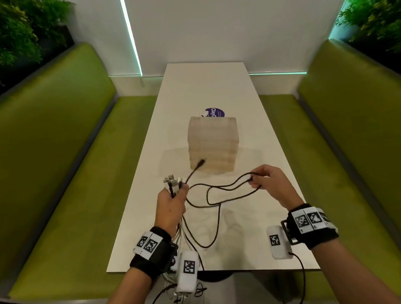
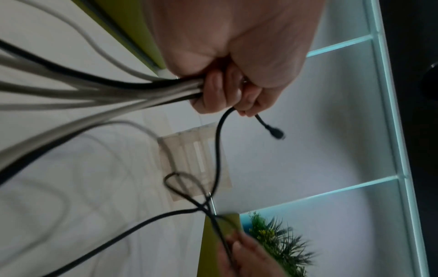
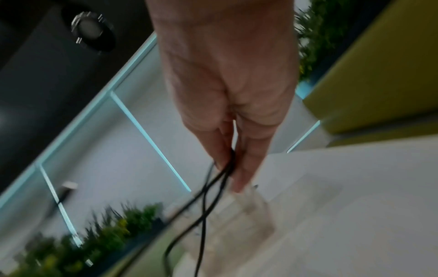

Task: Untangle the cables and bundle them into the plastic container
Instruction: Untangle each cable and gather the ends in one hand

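Nearest, 2 dark wristbands with black-and-white square markers wrap both forearms, each with a white camera block beside it. The left hand (image 1: 171, 205) is raised over the near left part of the white table (image 1: 214, 90), its fingers (image 2: 214, 93) curled tight round a bundle of cables (image 2: 99, 90): several pale grey cords and some black ones. Their metal plug ends (image 1: 171, 180) stick up out of the fist, blurred so that a count is not possible. The loose cords hang below the fist and past the table's near edge, where they are cut off behind the left wrist's camera block.

1 thin black cable (image 1: 221, 188) runs from the left fist across to the right hand (image 1: 272, 183), sagging in long round loops just above the table. Its short free end with a dark plug (image 1: 201, 162) pokes up from the left fist toward the container. The right hand pinches 2 strands of a loop of this cable between thumb and fingertips (image 3: 239, 180); the wrist view shows the fingers long and pressed close together, though motion blur smears the grip.

Farther along the middle of the table stands the plastic container (image 1: 213, 143), a tall, boxy, cloudy translucent tub with faint horizontal ribs. Nothing shows through its walls clearly, so its contents cannot be told. Behind it, partly hidden, lies a round purple sticker (image 1: 215, 112) with white letters cut off by the tub.

Smooth green padded benches (image 1: 51, 163) flank the table, and leafy plants (image 1: 0, 35) fill the far corners.
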### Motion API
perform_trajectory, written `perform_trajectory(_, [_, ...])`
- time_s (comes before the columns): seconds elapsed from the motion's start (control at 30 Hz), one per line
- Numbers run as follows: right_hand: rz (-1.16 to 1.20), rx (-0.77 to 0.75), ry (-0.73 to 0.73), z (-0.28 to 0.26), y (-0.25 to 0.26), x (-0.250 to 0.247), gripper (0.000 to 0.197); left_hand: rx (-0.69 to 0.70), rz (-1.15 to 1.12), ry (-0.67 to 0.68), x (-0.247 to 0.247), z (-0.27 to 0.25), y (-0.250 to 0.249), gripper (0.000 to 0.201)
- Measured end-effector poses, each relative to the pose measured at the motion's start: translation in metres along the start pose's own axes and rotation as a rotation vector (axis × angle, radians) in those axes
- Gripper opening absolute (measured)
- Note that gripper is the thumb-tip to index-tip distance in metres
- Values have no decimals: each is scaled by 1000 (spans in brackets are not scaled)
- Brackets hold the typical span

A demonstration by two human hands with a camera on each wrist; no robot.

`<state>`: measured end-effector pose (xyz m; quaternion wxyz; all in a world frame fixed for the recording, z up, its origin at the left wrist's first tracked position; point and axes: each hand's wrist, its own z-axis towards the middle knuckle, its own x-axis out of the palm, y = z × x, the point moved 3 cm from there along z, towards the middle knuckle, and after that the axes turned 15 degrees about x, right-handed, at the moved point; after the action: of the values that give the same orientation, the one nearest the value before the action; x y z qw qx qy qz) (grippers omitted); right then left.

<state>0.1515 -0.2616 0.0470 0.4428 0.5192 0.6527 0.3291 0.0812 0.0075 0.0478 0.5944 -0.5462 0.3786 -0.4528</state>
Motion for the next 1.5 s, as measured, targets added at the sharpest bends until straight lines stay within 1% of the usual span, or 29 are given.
perform_trajectory(0.07, [-294, 66, -40, 4, -11, -4, 39, -16, -16, -11, -5, 4, 2, 26])
perform_trajectory(0.1, [-401, 49, -49, 2, -13, -1, 52, -15, -28, -2, -6, 5, 3, 26])
perform_trajectory(0.13, [-456, -3, -62, -2, -10, 4, 58, -18, -47, 17, -5, 5, 3, 25])
perform_trajectory(0.17, [-462, -66, -64, -10, -4, 13, 58, -26, -68, 40, -3, 4, 3, 23])
perform_trajectory(0.2, [-432, -117, -38, -18, 4, 26, 53, -35, -85, 68, 0, 2, 4, 22])
perform_trajectory(0.23, [-379, -137, 21, -27, 11, 39, 46, -42, -99, 102, 3, 0, 4, 21])
perform_trajectory(0.33, [-121, -129, 229, -52, 29, 81, 26, -43, -120, 234, 14, -7, 0, 19])
perform_trajectory(0.4, [115, -123, 277, -62, 38, 98, 14, -52, -133, 316, 19, -11, -4, 13])
perform_trajectory(0.43, [200, -131, 285, -65, 42, 102, 13, -63, -156, 330, 20, -12, -5, 13])
perform_trajectory(0.47, [257, -144, 295, -67, 44, 104, 13, -76, -194, 316, 17, -13, -7, 17])
perform_trajectory(0.53, [286, -153, 308, -67, 47, 103, 11, -91, -261, 253, 12, -12, -7, 25])
perform_trajectory(0.57, [275, -153, 306, -67, 48, 102, 10, -88, -273, 224, 10, -12, -8, 25])
perform_trajectory(0.63, [247, -135, 299, -67, 49, 101, 18, -77, -293, 176, 7, -12, -8, 24])
perform_trajectory(0.67, [232, -124, 308, -67, 49, 103, 19, -76, -315, 161, 7, -12, -9, 26])
perform_trajectory(0.77, [157, -108, 358, -69, 45, 116, 14, -124, -450, 157, 11, -13, -10, 30])
perform_trajectory(0.87, [132, -119, 339, -70, 37, 129, 15, -168, -585, 148, 15, -14, -13, 30])
perform_trajectory(0.97, [195, -68, 294, -69, 34, 132, 19, -167, -659, 159, 16, -15, -15, 49])
perform_trajectory(1.0, [208, -53, 287, -69, 36, 132, 21, -153, -664, 165, 16, -15, -17, 51])
perform_trajectory(1.07, [195, -40, 297, -68, 40, 133, 25, -131, -646, 194, 14, -15, -17, 48])
perform_trajectory(1.17, [105, -45, 380, -63, 43, 131, 25, -112, -610, 239, 14, -15, -24, 38])
perform_trajectory(1.23, [-121, -40, 410, -63, 43, 129, 33, -96, -597, 226, 10, -11, -31, 37])
perform_trajectory(1.3, [-339, -58, 373, -61, 36, 130, 41, -85, -614, 172, 5, -5, -36, 30])
perform_trajectory(1.33, [-374, -86, 348, -61, 34, 131, 43, -81, -648, 143, 4, -2, -39, 27])
perform_trajectory(1.37, [-359, -121, 347, -63, 33, 134, 42, -80, -691, 111, 3, 0, -42, 25])
perform_trajectory(1.4, [-320, -148, 381, -65, 32, 137, 40, -75, -728, 89, 3, 2, -48, 24])
perform_trajectory(1.47, [-233, -187, 529, -73, 34, 145, 37, -59, -731, 58, 5, 6, -58, 24])
perform_trajectory(1.5, [-212, -209, 598, -79, 36, 148, 31, -49, -720, 49, 6, 8, -63, 25])
